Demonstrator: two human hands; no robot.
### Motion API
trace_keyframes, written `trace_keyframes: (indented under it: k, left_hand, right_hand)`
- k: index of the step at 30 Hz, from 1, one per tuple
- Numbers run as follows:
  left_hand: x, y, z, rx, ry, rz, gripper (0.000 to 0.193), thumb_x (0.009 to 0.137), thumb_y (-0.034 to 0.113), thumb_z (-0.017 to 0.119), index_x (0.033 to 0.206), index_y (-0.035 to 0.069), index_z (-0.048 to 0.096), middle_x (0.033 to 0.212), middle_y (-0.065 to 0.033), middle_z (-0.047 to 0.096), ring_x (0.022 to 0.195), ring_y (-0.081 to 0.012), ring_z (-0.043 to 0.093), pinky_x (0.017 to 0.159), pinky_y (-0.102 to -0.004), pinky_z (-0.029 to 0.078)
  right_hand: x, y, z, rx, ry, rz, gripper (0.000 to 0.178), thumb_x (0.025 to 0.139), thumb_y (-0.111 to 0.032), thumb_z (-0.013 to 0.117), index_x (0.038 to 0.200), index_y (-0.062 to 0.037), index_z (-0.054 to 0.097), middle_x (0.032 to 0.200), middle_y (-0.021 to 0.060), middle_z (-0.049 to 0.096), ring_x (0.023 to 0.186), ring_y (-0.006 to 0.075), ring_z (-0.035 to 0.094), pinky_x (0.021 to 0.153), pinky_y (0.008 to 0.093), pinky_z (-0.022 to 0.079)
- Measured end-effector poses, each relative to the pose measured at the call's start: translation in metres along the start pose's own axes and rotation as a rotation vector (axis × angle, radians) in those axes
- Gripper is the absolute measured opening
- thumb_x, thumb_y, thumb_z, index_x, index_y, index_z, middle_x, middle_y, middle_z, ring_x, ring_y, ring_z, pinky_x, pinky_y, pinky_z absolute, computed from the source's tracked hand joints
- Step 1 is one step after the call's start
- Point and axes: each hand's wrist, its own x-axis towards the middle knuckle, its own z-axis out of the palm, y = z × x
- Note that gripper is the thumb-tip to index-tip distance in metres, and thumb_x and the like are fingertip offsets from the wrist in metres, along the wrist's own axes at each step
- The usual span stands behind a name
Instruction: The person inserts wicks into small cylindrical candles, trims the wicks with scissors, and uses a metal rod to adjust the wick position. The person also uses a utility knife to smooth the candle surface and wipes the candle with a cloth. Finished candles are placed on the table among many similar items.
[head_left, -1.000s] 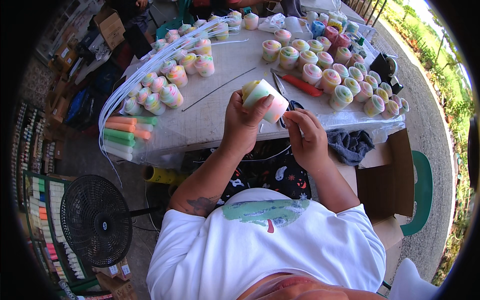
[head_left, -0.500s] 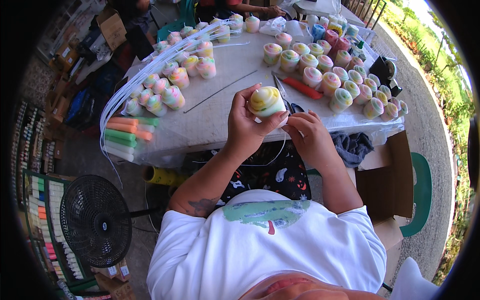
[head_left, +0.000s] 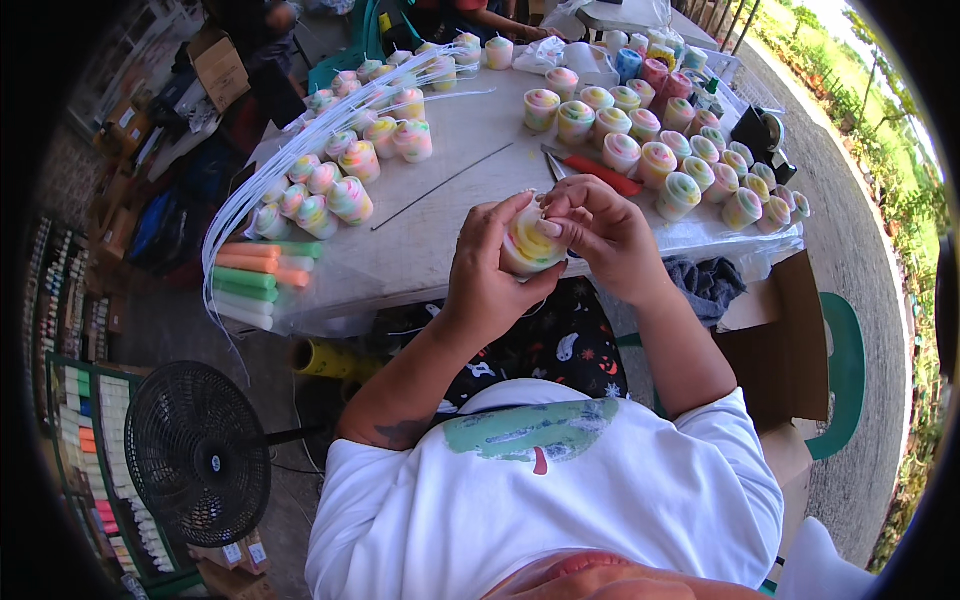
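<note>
A candle (head_left: pixel 528 243) with a swirled top in pastel yellow, pink and green is held over the table's near edge. Around its left side and base wrap the fingers of my left hand (head_left: pixel 488 255). My right hand (head_left: pixel 608 235) pinches at the candle's tip with thumb and fingers; what lies between those fingertips is too small to make out. Scissors (head_left: pixel 553 163) rest on the table beyond, partly hidden by my right hand, and next to them lies a red-handled tool (head_left: pixel 603 175). A thin dark rod (head_left: pixel 440 188) lies to the left.
Swirled candles stand in groups at the left (head_left: pixel 350 200) and right (head_left: pixel 679 197) of the table (head_left: pixel 400 262). Long white wicks (head_left: pixel 290 140) drape across the left group. Orange, green and white sticks (head_left: pixel 245 280) lie at the left corner. A black fan (head_left: pixel 200 455) stands lower left, a cardboard box (head_left: pixel 775 350) at right.
My right hand has moved from the candle's base up to its tip. The candle has come lower and nearer to me, and the white strand below it is now mostly hidden.
</note>
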Motion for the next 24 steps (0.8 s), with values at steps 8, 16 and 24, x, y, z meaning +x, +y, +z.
trace_keyframes:
  k: [8, 16, 24]
  left_hand:
    - [-0.011, -0.012, -0.002, -0.044, -0.054, -0.069, 0.069, 0.064, 0.014, 0.083, 0.123, 0.002, 0.049, 0.105, -0.0155, 0.057, 0.096, -0.0322, 0.057, 0.085, -0.0412, 0.047]
    - [-0.009, -0.010, -0.004, -0.086, -0.002, -0.128, 0.072, 0.063, 0.016, 0.084, 0.124, 0.000, 0.048, 0.106, -0.0177, 0.056, 0.097, -0.0333, 0.058, 0.084, -0.0408, 0.048]
    - [-0.009, -0.012, -0.003, -0.059, -0.136, -0.153, 0.068, 0.063, 0.015, 0.084, 0.121, 0.001, 0.050, 0.107, -0.0160, 0.056, 0.097, -0.0315, 0.059, 0.085, -0.0393, 0.048]
  right_hand:
    - [0.017, 0.000, -0.007, -0.176, 0.069, -0.119, 0.019, 0.086, -0.007, 0.068, 0.101, -0.0024, 0.058, 0.106, 0.0072, 0.057, 0.104, 0.0176, 0.055, 0.091, 0.0320, 0.043]
    - [0.003, 0.008, 0.013, 0.084, 0.027, 0.106, 0.012, 0.087, -0.010, 0.068, 0.095, -0.0015, 0.067, 0.112, 0.0086, 0.058, 0.110, 0.0183, 0.055, 0.094, 0.0319, 0.043]
    - [0.010, 0.018, 0.018, -0.272, 0.228, -0.175, 0.009, 0.089, -0.007, 0.064, 0.087, 0.0004, 0.060, 0.093, 0.0057, 0.063, 0.094, 0.0150, 0.059, 0.083, 0.0273, 0.046]
